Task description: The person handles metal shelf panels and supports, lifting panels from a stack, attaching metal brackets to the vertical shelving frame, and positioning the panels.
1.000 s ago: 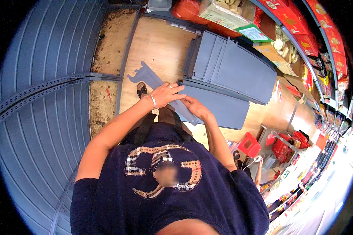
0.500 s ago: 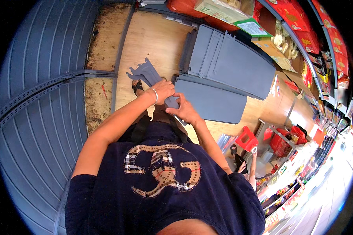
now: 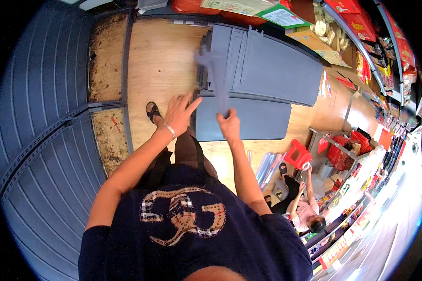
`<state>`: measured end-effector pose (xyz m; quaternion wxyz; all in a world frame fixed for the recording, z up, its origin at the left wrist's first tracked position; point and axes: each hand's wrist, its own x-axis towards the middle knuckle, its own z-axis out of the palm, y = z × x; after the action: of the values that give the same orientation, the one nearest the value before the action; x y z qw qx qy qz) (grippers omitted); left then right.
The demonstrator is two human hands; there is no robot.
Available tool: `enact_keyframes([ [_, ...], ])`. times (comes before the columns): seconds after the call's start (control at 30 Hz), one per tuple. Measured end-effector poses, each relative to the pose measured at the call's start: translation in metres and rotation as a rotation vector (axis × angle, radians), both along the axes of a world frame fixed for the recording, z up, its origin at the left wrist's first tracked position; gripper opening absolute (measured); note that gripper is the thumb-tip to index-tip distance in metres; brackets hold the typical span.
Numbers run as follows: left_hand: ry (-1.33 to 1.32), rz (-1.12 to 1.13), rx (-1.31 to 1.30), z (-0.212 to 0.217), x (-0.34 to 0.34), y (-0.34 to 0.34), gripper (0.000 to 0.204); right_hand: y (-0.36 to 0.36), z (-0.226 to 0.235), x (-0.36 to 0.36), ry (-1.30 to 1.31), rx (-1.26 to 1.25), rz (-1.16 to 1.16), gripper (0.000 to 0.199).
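My right hand (image 3: pixel 229 124) is closed around the lower end of a grey metal shelf bracket (image 3: pixel 219 82). The bracket is blurred by motion and points away from me, above the stacked grey shelf panels (image 3: pixel 281 65). To its left, my left hand (image 3: pixel 177 114) is open with its fingers spread and holds nothing. It is over the wooden floor beside the left edge of a nearer grey panel (image 3: pixel 244 122), which lies flat. My sandalled foot (image 3: pixel 153 110) shows left of that hand.
Tall grey shelving back panels (image 3: pixel 42 61) with a slotted upright (image 3: pixel 37 145) line the left. A small red object (image 3: pixel 116 123) lies on the stained base. Boxed goods (image 3: pixel 286 18) fill shelves at the far right. A person (image 3: pixel 307 213) sits low near a red stool (image 3: pixel 297 155).
The bracket has swung right, away from my left hand, and is now in my right hand alone. My left hand has let go and opened. My view has shifted slightly.
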<state>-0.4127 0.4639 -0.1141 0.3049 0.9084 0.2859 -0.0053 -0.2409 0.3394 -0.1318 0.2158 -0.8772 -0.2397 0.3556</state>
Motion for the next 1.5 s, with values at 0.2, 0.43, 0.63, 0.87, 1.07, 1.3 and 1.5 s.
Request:
enact_keyframes([
  [0.2,0.492,-0.147,-0.356,-0.091,-0.116,-0.061,0.047,0.029,-0.083,0.107,-0.371,0.166,-0.149,0.047],
  [0.43,0.651,0.022,-0.555,-0.12,-0.243,-0.13,0.038,0.062,-0.14,0.175,-0.3,0.147,-0.282,0.043],
  [0.63,0.632,0.162,-0.51,-0.117,-0.228,-0.142,0.031,0.055,-0.19,0.206,-0.004,0.223,-0.48,0.031],
  [0.87,0.627,0.18,-0.381,-0.164,-0.267,-0.174,0.027,0.064,-0.159,0.203,-0.24,0.319,-0.469,0.025],
  [1.07,0.591,0.174,-0.372,-0.17,-0.275,-0.174,0.024,0.078,-0.171,0.212,-0.639,-0.014,-0.112,0.037],
  [1.3,0.608,0.225,-0.425,-0.146,-0.252,-0.156,0.02,0.086,-0.234,0.178,-0.563,-0.098,-0.076,0.074],
  [1.5,0.612,0.299,-0.457,-0.144,-0.249,-0.166,0.019,0.097,-0.231,0.169,-0.595,-0.291,-0.033,0.077],
])
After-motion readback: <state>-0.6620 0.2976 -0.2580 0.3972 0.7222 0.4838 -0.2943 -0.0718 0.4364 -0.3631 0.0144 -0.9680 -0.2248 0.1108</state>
